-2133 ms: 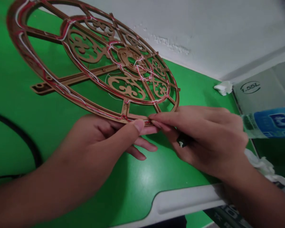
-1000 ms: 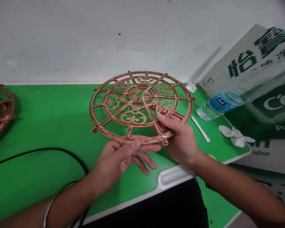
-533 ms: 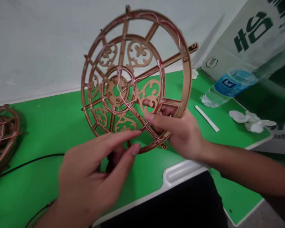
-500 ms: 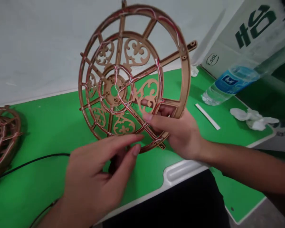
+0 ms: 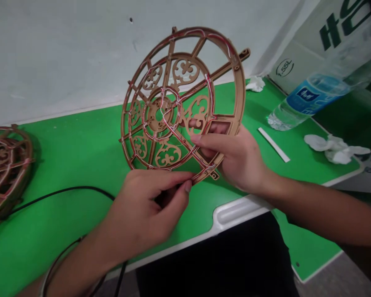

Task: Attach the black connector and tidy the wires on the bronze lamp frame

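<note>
A round brown openwork frame (image 5: 239, 93) with spokes, scroll ornaments and red and white wires along its rings is held up, tilted, above the table. My right hand (image 5: 238, 154) grips its lower right part, thumb on the near face and fingers behind and through the openings. At the lower rim, my left hand (image 5: 154, 202) pinches the outer ring between thumb and index finger; its other fingers are curled out of sight. Whether a wire is also in that pinch I cannot tell. A band circles my left wrist, and a black cable (image 5: 80, 188) runs behind that forearm.
More brown round frames (image 5: 10, 165) lie stacked at the left of the green table (image 5: 71, 152). On the right are a water bottle (image 5: 309, 99), a white strip (image 5: 273, 144), crumpled tissues (image 5: 335, 149) and a large printed carton (image 5: 293, 53). A wall (image 5: 64, 53) stands behind.
My left hand has moved up and right, and its fingertips have closed on the lower rim. In the view, the frame's upper edge sits lower and its left side has shifted right.
</note>
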Demonstrator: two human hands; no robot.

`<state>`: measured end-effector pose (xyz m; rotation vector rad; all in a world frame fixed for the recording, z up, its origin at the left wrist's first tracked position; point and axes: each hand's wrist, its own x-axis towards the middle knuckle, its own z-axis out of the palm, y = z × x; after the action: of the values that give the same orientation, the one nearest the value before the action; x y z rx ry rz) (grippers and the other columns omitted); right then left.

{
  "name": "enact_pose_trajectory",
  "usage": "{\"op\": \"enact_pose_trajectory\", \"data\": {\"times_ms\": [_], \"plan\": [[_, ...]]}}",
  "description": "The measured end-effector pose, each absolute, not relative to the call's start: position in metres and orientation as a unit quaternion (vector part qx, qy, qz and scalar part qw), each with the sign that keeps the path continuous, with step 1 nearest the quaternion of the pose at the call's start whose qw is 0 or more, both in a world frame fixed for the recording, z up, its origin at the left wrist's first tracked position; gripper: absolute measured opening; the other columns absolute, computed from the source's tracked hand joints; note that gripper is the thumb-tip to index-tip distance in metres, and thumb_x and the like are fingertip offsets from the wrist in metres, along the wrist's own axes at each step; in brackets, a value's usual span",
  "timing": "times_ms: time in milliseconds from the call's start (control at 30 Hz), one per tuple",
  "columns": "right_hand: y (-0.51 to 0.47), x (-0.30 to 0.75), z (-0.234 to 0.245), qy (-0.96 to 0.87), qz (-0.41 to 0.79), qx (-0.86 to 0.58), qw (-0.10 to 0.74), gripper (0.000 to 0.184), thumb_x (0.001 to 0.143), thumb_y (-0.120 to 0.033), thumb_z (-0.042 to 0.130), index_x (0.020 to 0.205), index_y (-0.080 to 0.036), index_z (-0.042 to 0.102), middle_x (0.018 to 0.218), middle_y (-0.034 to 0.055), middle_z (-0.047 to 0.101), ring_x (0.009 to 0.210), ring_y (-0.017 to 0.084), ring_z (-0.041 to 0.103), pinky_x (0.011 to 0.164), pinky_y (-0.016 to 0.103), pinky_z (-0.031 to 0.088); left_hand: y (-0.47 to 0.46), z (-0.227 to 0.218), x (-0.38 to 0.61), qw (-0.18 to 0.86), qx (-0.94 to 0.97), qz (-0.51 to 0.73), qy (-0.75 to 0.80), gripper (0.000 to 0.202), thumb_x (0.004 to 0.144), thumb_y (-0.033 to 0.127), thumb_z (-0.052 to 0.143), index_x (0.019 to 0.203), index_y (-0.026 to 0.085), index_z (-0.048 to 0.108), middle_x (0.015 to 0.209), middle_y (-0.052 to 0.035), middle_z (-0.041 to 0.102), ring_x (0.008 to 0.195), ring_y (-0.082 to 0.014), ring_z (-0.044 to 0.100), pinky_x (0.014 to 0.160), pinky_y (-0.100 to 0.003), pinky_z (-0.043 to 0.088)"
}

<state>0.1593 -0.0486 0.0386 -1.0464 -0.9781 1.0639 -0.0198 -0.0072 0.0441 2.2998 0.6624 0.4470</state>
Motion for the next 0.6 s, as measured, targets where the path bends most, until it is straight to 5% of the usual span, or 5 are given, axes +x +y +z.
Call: {"op": "enact_pose_trajectory", "data": {"times_ms": [200,467,600], "plan": [[-0.048,0.153,0.037,-0.384,0.501,-0.435,0.642,0.018,0.084,-0.013,0.062,0.067,-0.016,0.061,0.064,-0.0037,0.048,0.056,0.006,0.036,0.05,0.02,0.029,-0.005,0.05,-0.019,0.328,0.899,0.167,0.236,0.023,0.091,0.027,0.058,0.083,0.021,0.079,0.063,0.0059,0.073,0.049,0.0,0.058,0.048,-0.011,0.035],[-0.049,0.153,0.042,-0.443,0.423,-0.494,0.617,0.038,0.086,-0.024,0.067,0.057,-0.018,0.043,0.056,-0.0035,0.035,0.051,0.006,0.032,0.048,0.021,0.03,-0.002,0.054,-0.017,0.331,0.895,0.218,0.206,0.025,0.087,0.022,0.059,0.07,0.014,0.077,0.049,0.0056,0.063,0.04,0.0032,0.044,0.045,-0.008,0.028],[-0.052,0.148,0.055,-0.425,0.45,-0.508,0.599,0.031,0.086,-0.03,0.069,0.063,-0.018,0.053,0.062,-0.0027,0.038,0.057,0.007,0.037,0.052,0.021,0.034,-0.004,0.057,-0.018,0.34,0.887,0.236,0.206,0.022,0.086,0.02,0.06,0.074,0.013,0.078,0.042,0.0074,0.055,0.037,0.0041,0.038,0.041,-0.007,0.024]]}}
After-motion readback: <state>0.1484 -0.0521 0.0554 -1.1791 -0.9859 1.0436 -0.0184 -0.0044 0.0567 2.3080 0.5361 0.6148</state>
